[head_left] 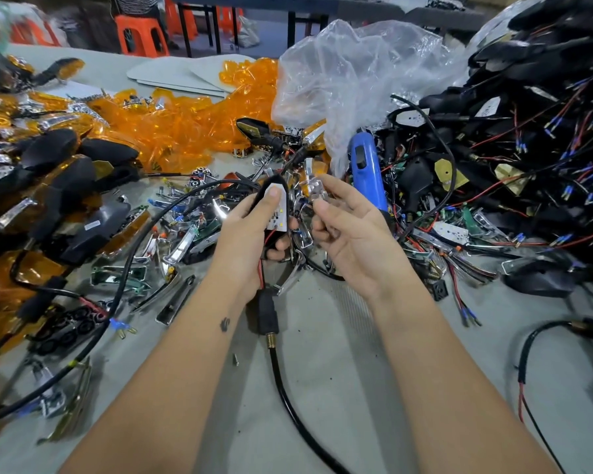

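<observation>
Black housing [277,213] sits gripped in the left hand [250,241]; the clear reflector [314,190], pinched by the right hand [351,237], could slip into desk [339,371] clutter if pressed in crooked.

A wide pale grey-green tabletop [339,357] is stretching away under soft, even light, with its far edge lying against a dull grey floor [266,41]. Beyond that edge, squat orange plastic stools with slotted sides [141,35] are standing on the floor near one another. Behind them, a long dark table on thin black metal legs [374,8] is spanning the back of the room.
</observation>
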{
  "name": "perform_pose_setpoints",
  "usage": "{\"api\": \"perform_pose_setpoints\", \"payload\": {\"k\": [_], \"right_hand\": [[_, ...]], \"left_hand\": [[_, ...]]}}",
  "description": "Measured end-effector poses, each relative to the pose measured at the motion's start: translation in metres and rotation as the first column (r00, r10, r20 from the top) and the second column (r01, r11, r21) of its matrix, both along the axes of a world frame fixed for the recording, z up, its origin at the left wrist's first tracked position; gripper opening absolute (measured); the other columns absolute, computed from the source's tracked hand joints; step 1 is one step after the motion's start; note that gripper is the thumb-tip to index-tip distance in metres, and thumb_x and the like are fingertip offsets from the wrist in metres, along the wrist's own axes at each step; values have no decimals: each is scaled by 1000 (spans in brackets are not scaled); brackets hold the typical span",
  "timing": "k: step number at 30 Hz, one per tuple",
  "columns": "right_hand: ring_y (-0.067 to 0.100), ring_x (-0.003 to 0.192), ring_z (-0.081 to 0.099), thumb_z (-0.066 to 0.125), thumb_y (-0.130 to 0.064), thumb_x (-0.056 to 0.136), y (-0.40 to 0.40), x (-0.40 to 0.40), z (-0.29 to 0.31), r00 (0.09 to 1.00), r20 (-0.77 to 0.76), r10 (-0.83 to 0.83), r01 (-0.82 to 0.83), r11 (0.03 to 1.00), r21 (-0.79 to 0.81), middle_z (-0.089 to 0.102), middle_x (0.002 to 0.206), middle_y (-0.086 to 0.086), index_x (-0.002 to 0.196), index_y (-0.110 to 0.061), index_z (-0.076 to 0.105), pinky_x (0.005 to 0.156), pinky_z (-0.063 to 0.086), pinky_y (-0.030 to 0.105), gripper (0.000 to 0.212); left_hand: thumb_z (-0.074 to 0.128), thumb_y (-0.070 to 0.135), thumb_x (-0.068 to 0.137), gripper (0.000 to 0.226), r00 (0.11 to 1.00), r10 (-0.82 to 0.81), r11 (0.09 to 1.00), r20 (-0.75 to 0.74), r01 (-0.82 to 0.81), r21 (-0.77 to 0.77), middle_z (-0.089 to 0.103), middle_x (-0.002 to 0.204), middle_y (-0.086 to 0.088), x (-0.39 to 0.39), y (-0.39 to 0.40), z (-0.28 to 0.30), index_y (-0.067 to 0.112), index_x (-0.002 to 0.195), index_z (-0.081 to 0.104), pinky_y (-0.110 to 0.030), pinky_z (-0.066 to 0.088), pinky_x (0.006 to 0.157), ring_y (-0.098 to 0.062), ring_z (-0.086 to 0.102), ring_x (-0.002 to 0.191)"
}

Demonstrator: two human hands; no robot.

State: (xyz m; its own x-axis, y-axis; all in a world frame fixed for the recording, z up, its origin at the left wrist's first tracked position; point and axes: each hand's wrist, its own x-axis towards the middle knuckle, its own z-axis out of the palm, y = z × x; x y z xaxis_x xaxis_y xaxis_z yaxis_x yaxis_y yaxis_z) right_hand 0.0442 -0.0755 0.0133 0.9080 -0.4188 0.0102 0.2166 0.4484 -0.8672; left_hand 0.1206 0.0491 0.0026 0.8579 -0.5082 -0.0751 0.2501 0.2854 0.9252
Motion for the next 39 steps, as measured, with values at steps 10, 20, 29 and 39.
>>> {"api": "perform_pose_setpoints", "payload": {"k": [10, 20, 29, 39], "right_hand": [[6, 58, 48, 66, -4, 83, -4, -1, 3, 986, 84, -141, 130, 984, 122, 60, 72, -1, 81, -11, 66, 55, 41, 17, 8], [17, 72, 62, 53, -13, 99, 0, -7, 11, 995, 17, -103, 104, 984, -143, 68, 86, 9, 87, -7, 65, 67, 53, 32, 18], [17, 74, 49, 51, -14, 95, 13, -11, 11, 981, 103, -166, 195, 796, -573, 57, 80, 22, 87, 3, 61, 70, 39, 29, 21], [10, 64, 38, 48, -13, 102, 12, -9, 5, 960, 118, -255, 268, 703, -659, 47, 68, -3, 94, 8, 55, 63, 32, 20, 23]], "left_hand": [[30, 11, 91, 28, 971, -158, 981, -181, 133, -142, 68, 74, -10, 0, 1, 3, 7, 104, 54, -19, 36, 39, -16, 51, 50], [56, 6, 98, 18, 993, -115, 993, 0, 115, -8, 70, 72, -2, -1, -1, -2, 16, 105, 70, -17, 38, 37, -16, 64, 54], [67, 16, 94, 22, 984, -9, 996, 177, -7, 89, 64, 66, 6, -8, -4, -3, 35, 90, 78, -15, 35, 39, -11, 54, 49], [51, 5, 67, 23, 975, -169, 980, -144, 151, -128, 47, 67, -4, -2, -1, -3, 11, 86, 40, -16, 28, 36, -11, 44, 44]]}}
